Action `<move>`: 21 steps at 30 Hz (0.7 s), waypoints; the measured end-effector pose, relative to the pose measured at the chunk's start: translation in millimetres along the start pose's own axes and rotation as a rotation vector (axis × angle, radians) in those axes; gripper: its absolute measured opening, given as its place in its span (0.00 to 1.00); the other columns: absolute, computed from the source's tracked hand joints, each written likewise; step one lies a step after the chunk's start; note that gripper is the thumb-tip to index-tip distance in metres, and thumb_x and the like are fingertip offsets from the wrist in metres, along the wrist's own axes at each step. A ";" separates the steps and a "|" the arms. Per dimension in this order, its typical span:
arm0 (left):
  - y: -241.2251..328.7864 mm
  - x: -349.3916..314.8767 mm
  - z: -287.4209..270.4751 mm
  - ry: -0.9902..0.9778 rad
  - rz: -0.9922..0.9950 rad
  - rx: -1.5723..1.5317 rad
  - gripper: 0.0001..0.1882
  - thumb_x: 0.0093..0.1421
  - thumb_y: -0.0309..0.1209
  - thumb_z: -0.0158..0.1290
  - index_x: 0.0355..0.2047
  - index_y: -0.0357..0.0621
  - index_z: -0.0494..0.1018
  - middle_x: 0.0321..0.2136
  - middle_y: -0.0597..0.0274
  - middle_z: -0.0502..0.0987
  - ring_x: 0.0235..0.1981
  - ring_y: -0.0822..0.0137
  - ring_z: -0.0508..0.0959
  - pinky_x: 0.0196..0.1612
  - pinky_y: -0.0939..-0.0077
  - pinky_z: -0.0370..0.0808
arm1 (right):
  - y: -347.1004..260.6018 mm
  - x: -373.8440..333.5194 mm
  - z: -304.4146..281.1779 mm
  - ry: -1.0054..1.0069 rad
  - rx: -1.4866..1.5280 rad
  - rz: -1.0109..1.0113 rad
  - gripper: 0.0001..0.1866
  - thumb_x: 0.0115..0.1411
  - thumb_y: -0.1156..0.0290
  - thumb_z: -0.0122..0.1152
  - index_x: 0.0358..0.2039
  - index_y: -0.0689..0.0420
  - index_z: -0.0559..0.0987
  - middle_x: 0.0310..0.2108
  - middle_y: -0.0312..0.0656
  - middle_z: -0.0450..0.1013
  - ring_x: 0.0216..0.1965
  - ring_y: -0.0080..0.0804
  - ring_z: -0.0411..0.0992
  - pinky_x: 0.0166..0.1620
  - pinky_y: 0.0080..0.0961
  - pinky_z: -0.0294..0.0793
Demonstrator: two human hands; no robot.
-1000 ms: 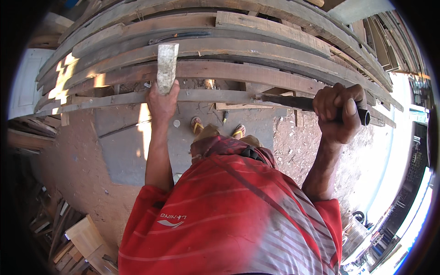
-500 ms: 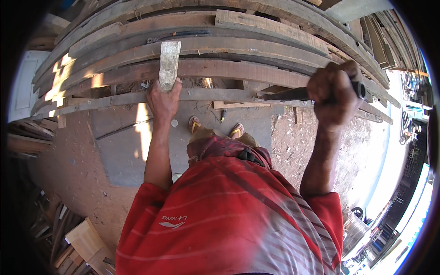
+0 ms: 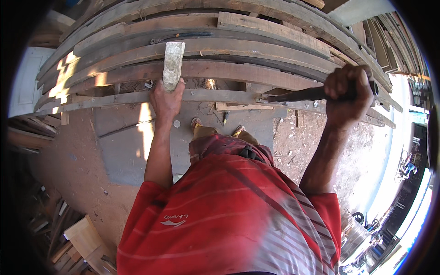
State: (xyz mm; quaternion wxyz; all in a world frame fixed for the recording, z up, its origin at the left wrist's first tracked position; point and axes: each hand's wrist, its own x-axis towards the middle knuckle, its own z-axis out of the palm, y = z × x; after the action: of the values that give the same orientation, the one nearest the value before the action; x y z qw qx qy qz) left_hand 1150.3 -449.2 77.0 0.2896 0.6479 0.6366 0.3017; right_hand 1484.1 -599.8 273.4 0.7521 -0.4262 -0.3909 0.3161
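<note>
My left hand [image 3: 166,98] is closed round the lower end of a pale, worn wooden block [image 3: 173,64], which stands out over the beams. That hand is at the nearest long wooden beam [image 3: 211,95]; whether it also grips the beam cannot be told. In a fist, my right hand [image 3: 348,94] holds a dark metal bar [image 3: 298,95] by its thick end. The bar lies nearly level and points left. Its narrow tip is at the near beam, by a small fitting or nail too small to make out.
More long beams [image 3: 256,46] lie in rows ahead, with a dark-handled tool [image 3: 192,35] between two of them. A yellow-and-black screwdriver-like tool [image 3: 225,118] lies on the grey sheet [image 3: 123,160] near my feet. Wood offcuts [image 3: 85,238] are piled at lower left.
My right hand has shifted a little to the right and the bar with it. My left hand still holds the block in nearly the same place. The view has moved slightly.
</note>
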 end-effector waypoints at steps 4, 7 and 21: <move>-0.8 -6.0 -4.1 0.045 0.056 -0.037 0.20 0.58 0.41 0.64 0.38 0.33 0.79 0.32 0.44 0.83 0.36 0.48 0.84 0.43 0.57 0.77 | 28.8 -30.6 -2.9 0.021 -0.595 -0.353 0.11 0.66 0.64 0.53 0.27 0.54 0.72 0.20 0.35 0.67 0.19 0.20 0.63 0.22 0.19 0.63; 7.5 -1.7 0.6 0.014 0.069 0.043 0.23 0.59 0.45 0.64 0.41 0.35 0.80 0.31 0.52 0.83 0.34 0.58 0.83 0.41 0.61 0.76 | -18.5 -5.0 -106.9 0.357 0.051 -0.147 0.17 0.66 0.58 0.49 0.21 0.49 0.67 0.15 0.27 0.54 0.14 0.18 0.50 0.17 0.21 0.55; 65.1 -50.7 20.8 -0.458 0.258 -0.434 0.26 0.63 0.36 0.59 0.58 0.34 0.71 0.42 0.58 0.82 0.39 0.68 0.79 0.44 0.70 0.77 | -46.5 -105.8 -97.4 0.266 0.189 -0.379 0.14 0.72 0.59 0.43 0.35 0.56 0.69 0.18 0.34 0.61 0.15 0.22 0.59 0.21 0.22 0.63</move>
State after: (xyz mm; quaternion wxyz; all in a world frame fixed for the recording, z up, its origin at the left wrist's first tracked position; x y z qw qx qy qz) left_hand 1208.2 -501.1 111.9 0.5156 0.6972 0.3888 0.3112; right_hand 1521.9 -744.1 248.7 0.8793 -0.3110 -0.3301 0.1454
